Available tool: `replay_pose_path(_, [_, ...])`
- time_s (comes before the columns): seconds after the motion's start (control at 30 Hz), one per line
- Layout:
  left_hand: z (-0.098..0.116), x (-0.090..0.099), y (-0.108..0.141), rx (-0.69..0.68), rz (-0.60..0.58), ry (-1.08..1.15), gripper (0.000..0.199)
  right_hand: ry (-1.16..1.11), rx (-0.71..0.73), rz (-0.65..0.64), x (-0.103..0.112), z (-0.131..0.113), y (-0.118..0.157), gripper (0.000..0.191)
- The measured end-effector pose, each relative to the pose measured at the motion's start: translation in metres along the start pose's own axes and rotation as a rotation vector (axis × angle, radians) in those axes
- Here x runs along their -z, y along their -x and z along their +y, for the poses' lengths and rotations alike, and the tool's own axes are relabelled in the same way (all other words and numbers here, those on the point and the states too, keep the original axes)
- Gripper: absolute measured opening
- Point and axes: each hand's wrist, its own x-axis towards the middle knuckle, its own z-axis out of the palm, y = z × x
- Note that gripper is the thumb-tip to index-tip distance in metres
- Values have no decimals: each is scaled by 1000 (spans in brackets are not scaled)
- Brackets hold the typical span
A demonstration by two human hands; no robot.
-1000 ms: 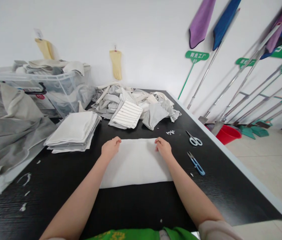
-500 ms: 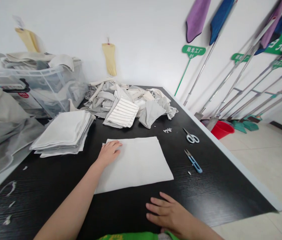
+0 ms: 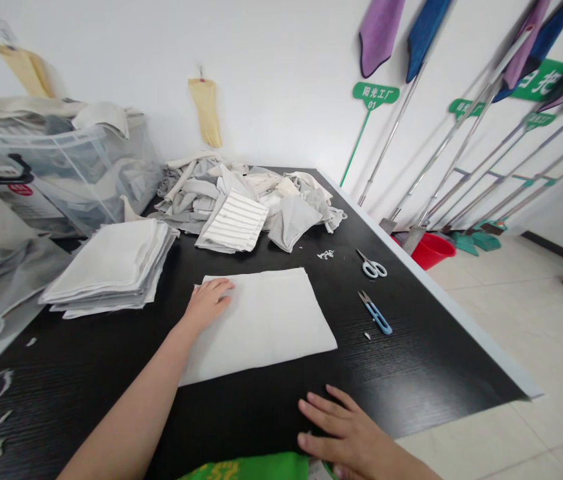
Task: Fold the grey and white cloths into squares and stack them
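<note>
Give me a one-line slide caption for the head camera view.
Left hand flat on a folded white cloth on a black table, right hand resting at the near edge, scissors and thread snips alongside.

- The table point(image 3: 411, 373) is black with a wood-grain look, slight sheen
- The white cloth point(image 3: 266, 320) under the left hand point(image 3: 206, 303) looks soft, matt and smooth
- The stack of folded cloths point(image 3: 111, 267) is the same matt fabric, greyish white
- The bin point(image 3: 61, 173) is clear glossy plastic
- The scissors point(image 3: 372, 265) have shiny metal blades and pale plastic handles
- The clippers point(image 3: 375, 312) have a blue plastic grip
- The poles point(image 3: 441, 160) are bright polished metal
- The bucket point(image 3: 428, 250) is red plastic
</note>
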Motion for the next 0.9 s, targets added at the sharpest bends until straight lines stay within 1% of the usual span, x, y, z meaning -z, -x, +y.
replay_pose_path(0.03, [0,0,0,-3,2,-1,32,-41,34,-24,0,-2,-5,45])
replay_pose_path(0.1, [0,0,0,-5,2,0,33,-93,35,-57,0,-2,-11,43])
replay_pose_path(0.17, [0,0,0,-1,-4,6,33,-99,5,-81,-1,1,-9,44])
replay_pose_path(0.23, [0,1,1,7,-9,14,32,-66,-51,-64,-3,4,-3,47])
replay_pose_path(0.3, [1,1,1,13,-17,18,32,0,-146,-11,-7,9,7,50])
replay_pose_path(0.37, [1,1,1,15,-23,18,33,90,-278,48,-11,18,18,52])
replay_pose_path(0.47, [2,2,1,14,-26,16,33,234,-479,117,-18,36,30,52])
replay_pose_path(0.53, [2,2,1,18,-31,13,33,313,-571,145,-20,51,31,52])
replay_pose_path(0.63, [4,3,2,29,-31,-8,33,398,-656,171,-19,72,23,51])
replay_pose_path(0.73, [6,3,4,60,-2,-44,37,438,-721,208,-13,94,7,49])
replay_pose_path(0.8, [7,3,4,79,11,-68,39,429,-741,213,-6,111,-7,48])
replay_pose_path(0.9, [7,3,5,73,10,-93,39,366,-774,190,8,138,-33,45])
